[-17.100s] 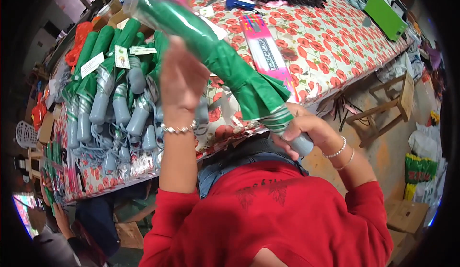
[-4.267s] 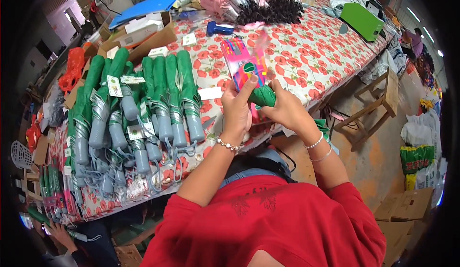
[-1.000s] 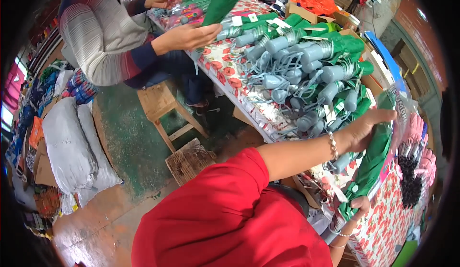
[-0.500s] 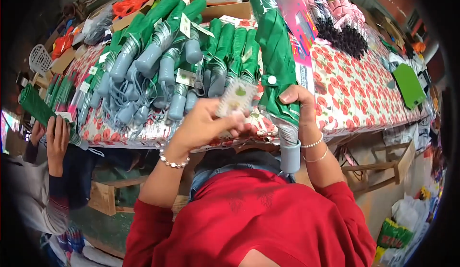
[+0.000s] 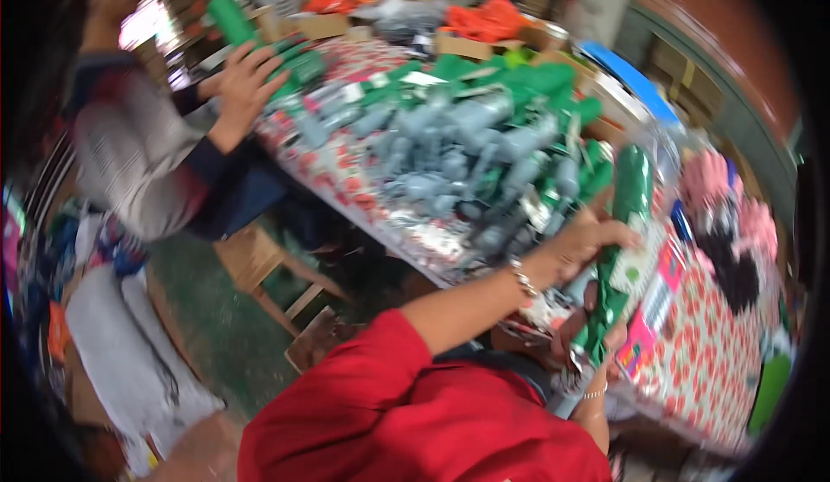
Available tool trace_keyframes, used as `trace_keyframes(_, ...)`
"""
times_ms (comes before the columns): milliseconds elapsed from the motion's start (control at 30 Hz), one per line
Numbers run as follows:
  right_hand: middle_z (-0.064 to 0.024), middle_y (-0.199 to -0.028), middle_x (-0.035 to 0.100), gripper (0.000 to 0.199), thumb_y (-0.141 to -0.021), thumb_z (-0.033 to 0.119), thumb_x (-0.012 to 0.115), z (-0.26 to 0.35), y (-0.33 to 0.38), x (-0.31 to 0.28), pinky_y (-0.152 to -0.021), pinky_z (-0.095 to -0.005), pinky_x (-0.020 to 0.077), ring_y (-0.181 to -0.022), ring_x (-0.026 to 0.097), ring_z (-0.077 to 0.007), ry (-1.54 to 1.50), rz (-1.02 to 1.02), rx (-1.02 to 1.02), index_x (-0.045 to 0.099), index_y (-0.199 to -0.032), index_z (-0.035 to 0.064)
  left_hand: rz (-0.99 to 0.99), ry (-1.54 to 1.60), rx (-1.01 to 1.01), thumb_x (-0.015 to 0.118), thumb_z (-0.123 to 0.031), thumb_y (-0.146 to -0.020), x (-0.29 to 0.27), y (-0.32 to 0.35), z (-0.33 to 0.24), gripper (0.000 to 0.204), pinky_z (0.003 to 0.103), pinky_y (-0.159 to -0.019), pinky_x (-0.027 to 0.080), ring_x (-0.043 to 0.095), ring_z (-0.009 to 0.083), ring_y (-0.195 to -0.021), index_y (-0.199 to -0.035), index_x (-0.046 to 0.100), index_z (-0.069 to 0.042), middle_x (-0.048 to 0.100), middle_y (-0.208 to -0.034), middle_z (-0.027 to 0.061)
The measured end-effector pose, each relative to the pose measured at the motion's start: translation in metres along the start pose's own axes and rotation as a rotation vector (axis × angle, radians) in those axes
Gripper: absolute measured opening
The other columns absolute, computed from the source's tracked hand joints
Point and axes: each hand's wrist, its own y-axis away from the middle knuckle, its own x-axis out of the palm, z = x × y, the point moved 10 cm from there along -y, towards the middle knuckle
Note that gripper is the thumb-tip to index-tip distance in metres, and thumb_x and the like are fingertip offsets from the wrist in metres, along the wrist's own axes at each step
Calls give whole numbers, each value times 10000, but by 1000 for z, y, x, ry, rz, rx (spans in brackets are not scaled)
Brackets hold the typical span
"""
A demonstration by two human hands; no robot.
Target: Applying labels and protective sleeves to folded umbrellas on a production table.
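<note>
Three o'clock: left hand point(image 5: 590, 238), right hand point(image 5: 615, 340) hold green umbrella point(image 5: 634, 178), white tag point(image 5: 637, 268) alongside; apparent tag-handling step, next needing steadiness.

Wooden stool point(image 5: 249, 255) and grey sack point(image 5: 130, 335)

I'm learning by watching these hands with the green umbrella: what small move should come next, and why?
Probably have the left hand press the white tag flat, with the right hand steadying the green umbrella: the tag shows along its side just below the left fingers, and the right hand grips lower, near the handle. Blur hides how the tag is attached.
</note>
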Motion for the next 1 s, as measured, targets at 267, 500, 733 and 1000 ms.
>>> trace_keyframes(267,-102,-980,540,262,-756,134,470,88,86,-32,-703,-271,430,-802,538,-182,1300,-1055,3,477,-993,23,-111,-291,109,582,-30,-707,-26,11,1,396,219,-640,427,502,112,-646,-1099,526,-43,579,-804,40)
trace_keyframes(500,-131,-1155,431,389,-833,75,417,81,39,33,-857,-310,368,-977,453,-211,1802,-1044,-245,396,-1217,17,-177,-638,322,611,-23,-750,9,20,-5,482,221,-652,435,508,110,-709,-1200,439,-39,572,-913,49)
trace_keyframes(733,-148,-1260,379,468,-866,155,458,76,47,12,-936,-338,331,-1094,407,-249,1451,-991,-404,350,-1291,-7,-141,-320,139,619,-30,-787,-2,25,25,471,234,-704,441,514,117,-757,-1219,432,-45,568,-954,56)
trace_keyframes(1000,-153,-1287,354,507,-850,151,476,68,55,8,-969,-344,317,-1129,398,-261,1546,-839,-373,325,-1309,-4,-164,-624,264,640,-11,-792,6,34,7,445,219,-715,461,565,119,-809,-1200,467,-42,597,-1000,67)
